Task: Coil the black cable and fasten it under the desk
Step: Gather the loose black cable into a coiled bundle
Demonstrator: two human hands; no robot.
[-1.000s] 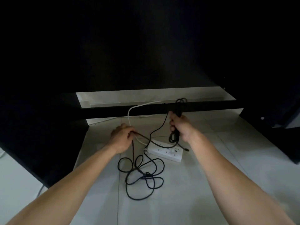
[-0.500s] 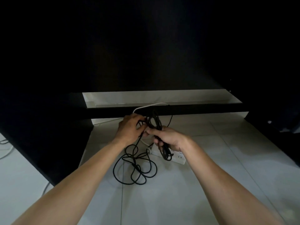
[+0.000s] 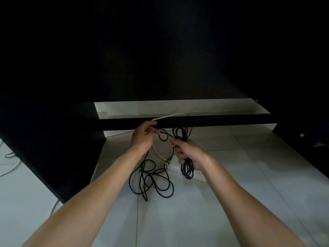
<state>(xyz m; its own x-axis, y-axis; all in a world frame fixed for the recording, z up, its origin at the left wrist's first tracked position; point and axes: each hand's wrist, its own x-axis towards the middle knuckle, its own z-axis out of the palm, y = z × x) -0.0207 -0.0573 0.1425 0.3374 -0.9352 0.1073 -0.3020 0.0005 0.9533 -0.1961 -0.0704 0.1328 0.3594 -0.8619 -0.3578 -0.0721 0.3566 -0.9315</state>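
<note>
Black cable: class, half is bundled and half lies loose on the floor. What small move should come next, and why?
Probably the left hand lays its pinched loop onto the bundle gripped by the right hand, since much of the black cable lies slack on the tile floor.

The cable [image 3: 151, 180] is black, in loose loops on a pale grey tiled floor [image 3: 204, 211] with thin darker grout lines. The power strip [image 3: 175, 168] is white, as is its cord [image 3: 156, 150]. The desk's crossbar [image 3: 222, 120] is black, the wall strip [image 3: 178, 106] behind it off-white
</note>
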